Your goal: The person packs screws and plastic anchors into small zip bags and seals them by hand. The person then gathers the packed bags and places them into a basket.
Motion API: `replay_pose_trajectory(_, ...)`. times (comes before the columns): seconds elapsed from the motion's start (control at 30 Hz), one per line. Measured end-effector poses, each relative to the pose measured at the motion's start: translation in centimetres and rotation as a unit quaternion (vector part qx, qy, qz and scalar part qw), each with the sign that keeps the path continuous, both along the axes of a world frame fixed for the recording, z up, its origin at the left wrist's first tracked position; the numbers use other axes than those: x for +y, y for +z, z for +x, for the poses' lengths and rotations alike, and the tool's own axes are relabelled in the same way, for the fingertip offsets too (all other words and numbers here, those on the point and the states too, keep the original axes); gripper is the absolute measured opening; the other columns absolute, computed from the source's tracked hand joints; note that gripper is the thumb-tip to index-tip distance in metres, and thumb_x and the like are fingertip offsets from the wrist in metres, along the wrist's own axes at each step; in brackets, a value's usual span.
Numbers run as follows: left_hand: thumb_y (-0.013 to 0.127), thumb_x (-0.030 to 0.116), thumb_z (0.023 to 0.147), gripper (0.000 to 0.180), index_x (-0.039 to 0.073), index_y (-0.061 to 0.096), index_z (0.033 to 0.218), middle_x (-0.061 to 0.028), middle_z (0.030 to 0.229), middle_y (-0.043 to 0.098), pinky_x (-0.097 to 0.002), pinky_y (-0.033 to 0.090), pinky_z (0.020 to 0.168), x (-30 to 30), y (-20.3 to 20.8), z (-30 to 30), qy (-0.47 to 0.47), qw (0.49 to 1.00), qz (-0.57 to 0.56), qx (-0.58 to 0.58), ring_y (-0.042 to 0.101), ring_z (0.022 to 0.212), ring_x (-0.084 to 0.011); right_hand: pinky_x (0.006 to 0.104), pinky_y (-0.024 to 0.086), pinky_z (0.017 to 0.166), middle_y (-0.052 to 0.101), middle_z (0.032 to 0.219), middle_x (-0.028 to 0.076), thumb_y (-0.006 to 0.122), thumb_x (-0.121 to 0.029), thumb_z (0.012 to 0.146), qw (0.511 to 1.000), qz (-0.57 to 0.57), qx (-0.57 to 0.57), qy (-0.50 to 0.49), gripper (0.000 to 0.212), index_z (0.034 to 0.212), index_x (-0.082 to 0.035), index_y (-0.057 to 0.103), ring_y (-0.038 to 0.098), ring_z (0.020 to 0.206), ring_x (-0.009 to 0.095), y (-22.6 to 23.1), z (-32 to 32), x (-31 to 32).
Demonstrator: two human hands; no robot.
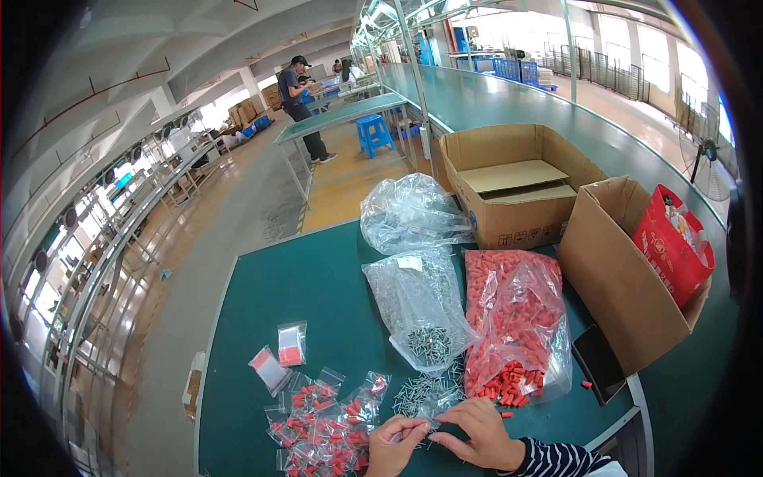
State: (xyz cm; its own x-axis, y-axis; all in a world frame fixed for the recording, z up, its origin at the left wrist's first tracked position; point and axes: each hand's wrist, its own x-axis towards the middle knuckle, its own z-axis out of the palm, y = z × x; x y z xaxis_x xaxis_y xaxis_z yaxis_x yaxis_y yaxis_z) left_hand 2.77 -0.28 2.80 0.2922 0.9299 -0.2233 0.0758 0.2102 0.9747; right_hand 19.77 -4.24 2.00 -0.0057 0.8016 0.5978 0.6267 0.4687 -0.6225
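At the front of the green table, my left hand (396, 447) pinches the edge of a small clear plastic bag (430, 411). My right hand (482, 436), below a striped sleeve, has its fingertips closed on the same bag from the other side. What is inside the bag I cannot make out. Just beyond lies a pile of metal screws (409, 393), beside a larger clear bag (429, 342) with more of them. To the right, a big clear bag of red plastic plugs (513, 318) spills at its mouth. Filled small bags (322, 429) are heaped left of my hands.
Two stacks of flat bags (292, 343) lie at the left. An open carton (517, 215) and another carton (620, 270) with a red bag (675, 246) stand behind. A dark tray (598, 362) rests at right. Another person (294, 99) stands at a far table.
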Motion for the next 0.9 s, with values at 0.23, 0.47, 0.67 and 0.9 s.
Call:
replay_pose_trajectory(0.23, 0.074, 0.001, 0.082, 0.01, -0.001, 0.067, 0.089, -0.0019, 0.078, 0.055, -0.0224, 0.042, 0.059, -0.6, -3.9, -0.2, -0.003, 0.986, 0.158, 0.058, 0.051, 0.068, -0.0077, 0.0355, 0.043, 0.072, 0.069, 0.093, 0.007, 0.076, -0.013, 0.081, 0.996, -0.071, 0.032, 0.045, 0.018, 0.095, -0.005, 0.068, 0.063, 0.082, 0.024, -0.8, 0.2, -0.1)
replay_pose_trajectory(0.47, 0.074, 0.002, 0.083, 0.008, -0.001, 0.069, 0.088, -0.0002, 0.074, 0.052, -0.0244, 0.039, 0.057, -0.4, -2.3, 0.2, -0.038, 0.954, 0.28, 0.102, 0.048, 0.064, -0.0087, 0.0376, 0.044, 0.07, 0.064, 0.083, 0.007, 0.073, -0.011, 0.082, 0.999, -0.049, 0.006, 0.011, 0.015, 0.093, -0.006, 0.064, 0.062, 0.078, 0.027, -2.0, 0.2, -0.1)
replay_pose_trajectory(0.67, 0.08, 0.008, 0.077, 0.008, 0.004, 0.073, 0.08, -0.0027, 0.063, 0.053, -0.0253, 0.038, 0.05, 1.0, -4.5, -0.3, 0.017, 0.958, 0.265, 0.106, 0.049, 0.055, -0.0103, 0.0369, 0.044, 0.071, 0.063, 0.086, 0.006, 0.073, -0.009, 0.078, 0.998, -0.03, -0.021, 0.052, 0.019, 0.094, -0.006, 0.064, 0.06, 0.08, 0.025, -2.3, 0.2, -0.2)
replay_pose_trajectory(0.9, 0.078, 0.003, 0.073, 0.009, 0.004, 0.071, 0.08, -0.0043, 0.063, 0.055, -0.0267, 0.038, 0.049, 1.0, -3.2, -0.3, 0.007, 0.923, 0.347, 0.166, 0.05, 0.054, -0.0126, 0.0382, 0.044, 0.072, 0.06, 0.093, 0.005, 0.075, -0.007, 0.069, 0.993, -0.013, -0.109, 0.046, 0.039, 0.107, -0.008, 0.066, 0.058, 0.084, 0.025, -2.0, -0.1, -0.3)
